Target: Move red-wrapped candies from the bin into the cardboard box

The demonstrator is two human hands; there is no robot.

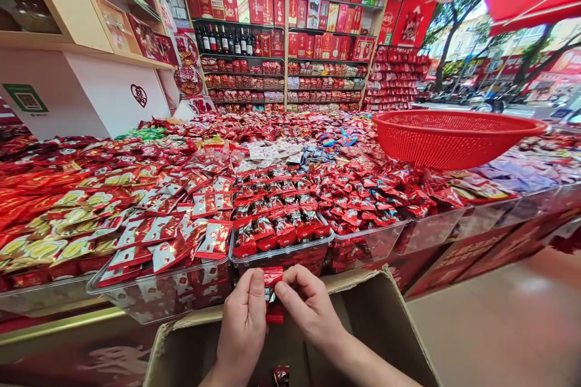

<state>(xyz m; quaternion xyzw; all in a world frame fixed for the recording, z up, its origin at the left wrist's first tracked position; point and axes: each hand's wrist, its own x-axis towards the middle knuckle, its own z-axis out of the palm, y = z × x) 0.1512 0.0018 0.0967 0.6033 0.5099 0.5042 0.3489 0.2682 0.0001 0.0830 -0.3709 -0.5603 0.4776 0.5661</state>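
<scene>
You have the red-and-black packet [271,295] between both hands, above the far edge of the open cardboard box [402,299] and just in front of a clear tray [284,255] filled with neat rows of similar packets [275,208]. Your left hand [242,317] grips it along one side, while the fingers of your right hand [313,308] pinch the other, thumb on the near face; your knuckles hide which side bears more of the load. The likeliest slip is at that pinch: the wrapper looks glossy, so if one hand lets go before the other is firm, the packet could slide down into the box, where another packet [281,373] lies low down near the bottom of the view. Pulling your hands apart could also strain the wrapper, and a hard tug or twist might split it. Watch your knuckles too: the tray's front rim is just beyond them, so a forward push could knock it and upset those rows. To the left, red-and-white packets [167,236] are heaped loosely above the rim of the neighbouring tray [181,287]; a stray wrist could send some over the edge. The red basket [458,148] sits well apart, so it seems a small worry unless your right elbow swings wide.
</scene>
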